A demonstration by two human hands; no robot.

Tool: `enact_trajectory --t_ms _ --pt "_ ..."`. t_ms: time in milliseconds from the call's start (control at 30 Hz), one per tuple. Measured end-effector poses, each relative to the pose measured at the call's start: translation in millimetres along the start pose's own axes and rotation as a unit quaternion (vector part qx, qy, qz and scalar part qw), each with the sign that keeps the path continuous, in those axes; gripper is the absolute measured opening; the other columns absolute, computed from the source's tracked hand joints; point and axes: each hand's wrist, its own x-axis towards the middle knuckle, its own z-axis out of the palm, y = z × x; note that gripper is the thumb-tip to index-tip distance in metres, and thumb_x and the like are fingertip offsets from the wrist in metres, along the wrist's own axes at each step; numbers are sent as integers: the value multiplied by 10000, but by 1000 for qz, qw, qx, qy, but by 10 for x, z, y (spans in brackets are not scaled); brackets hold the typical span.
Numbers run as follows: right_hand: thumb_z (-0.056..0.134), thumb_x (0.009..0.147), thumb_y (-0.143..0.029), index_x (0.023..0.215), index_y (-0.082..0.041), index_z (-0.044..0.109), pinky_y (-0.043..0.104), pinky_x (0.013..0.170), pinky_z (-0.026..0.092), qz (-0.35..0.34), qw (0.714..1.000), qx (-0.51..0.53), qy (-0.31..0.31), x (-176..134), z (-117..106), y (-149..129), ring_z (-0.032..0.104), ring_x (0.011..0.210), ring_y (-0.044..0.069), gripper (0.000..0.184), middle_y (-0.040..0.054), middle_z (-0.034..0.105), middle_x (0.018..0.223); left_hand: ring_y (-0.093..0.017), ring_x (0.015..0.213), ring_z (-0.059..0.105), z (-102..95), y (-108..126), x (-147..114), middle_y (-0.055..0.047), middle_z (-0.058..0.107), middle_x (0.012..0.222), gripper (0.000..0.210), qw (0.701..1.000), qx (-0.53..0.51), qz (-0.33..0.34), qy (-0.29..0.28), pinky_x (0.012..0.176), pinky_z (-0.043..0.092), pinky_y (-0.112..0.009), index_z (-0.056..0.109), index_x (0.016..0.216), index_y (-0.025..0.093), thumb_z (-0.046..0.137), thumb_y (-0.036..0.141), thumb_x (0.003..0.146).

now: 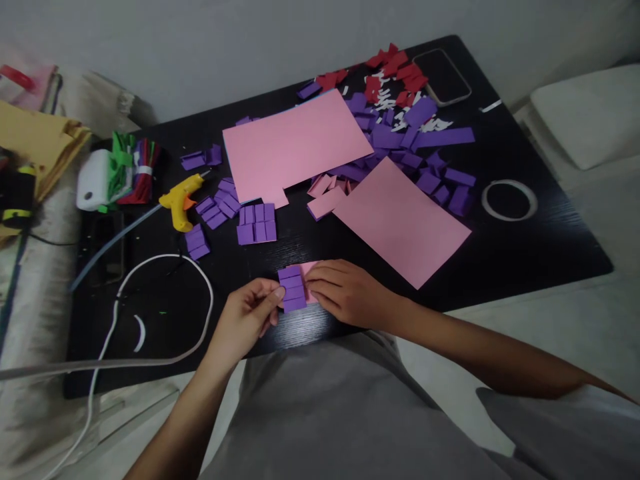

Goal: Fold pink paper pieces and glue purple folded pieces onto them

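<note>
Close to the table's front edge, my left hand (251,308) pinches the left edge of a purple folded-paper piece (293,289) between thumb and fingers. The piece has several creased strips and lies over a small pink paper (310,270). My right hand (345,292) rests over the pink paper with its fingers bent together at the piece's right side; what its fingertips grip is hidden. Just beyond sits a similar purple folded piece (257,225) on pink backing, with a large pink sheet (297,143) behind it. Another pink sheet (404,223) lies to the right.
A yellow glue gun (181,200) lies at left near smaller purple pieces (219,203). A white cable (211,300) loops over the left side of the black table. Purple strips (387,137), red paper bits (397,63), a phone (443,77) and a tape ring (510,219) lie toward the right.
</note>
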Motion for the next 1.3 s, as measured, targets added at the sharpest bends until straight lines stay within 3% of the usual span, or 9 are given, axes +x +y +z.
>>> enact_trajectory --t_ms 433,1000,1067,1133,1200,1300 --pt "503 1059 -171 1066 -141 717 451 1097 565 3 1000 5 -2 23 -50 -29 684 1153 245 216 110 758 1075 -94 467 502 9 122 125 12 619 608 287 997 72 30 -4 493 392 -219 721 803 169 754 452 840" --pt "504 1046 -141 1069 -135 722 431 969 603 16 1000 -2 -10 1 -74 -37 660 1152 263 219 145 710 1122 -102 449 534 9 88 123 -5 681 666 344 988 150 32 26 473 414 -236 666 770 178 740 503 856" --pt "504 1048 -143 1058 -140 724 422 967 601 15 1000 -5 -8 1 -74 -36 664 1138 257 220 137 709 1120 -117 494 558 -5 78 90 6 670 674 316 972 208 84 69 492 431 -241 648 782 193 719 479 895" --pt "502 1051 -144 1060 -141 724 408 969 596 15 1000 -10 -10 -1 -71 -35 667 1129 250 222 131 708 1122 -159 677 664 -22 69 58 -16 713 802 217 934 283 196 98 634 527 -268 676 874 206 703 414 933" --pt "502 1051 -142 1073 -136 723 401 973 593 16 1000 -11 -11 -3 -63 -35 667 1127 246 222 132 707 1126 -232 1025 714 -37 47 47 -74 746 1098 170 875 355 322 68 912 568 -357 711 1059 221 703 354 954" --pt "496 1051 -133 1068 -134 722 404 977 592 15 1000 -10 -4 -5 -51 -34 664 1126 242 227 135 707 1128 -315 1398 557 -54 -17 87 -139 603 1480 367 797 424 430 -16 1161 454 -490 649 1322 237 701 344 975"
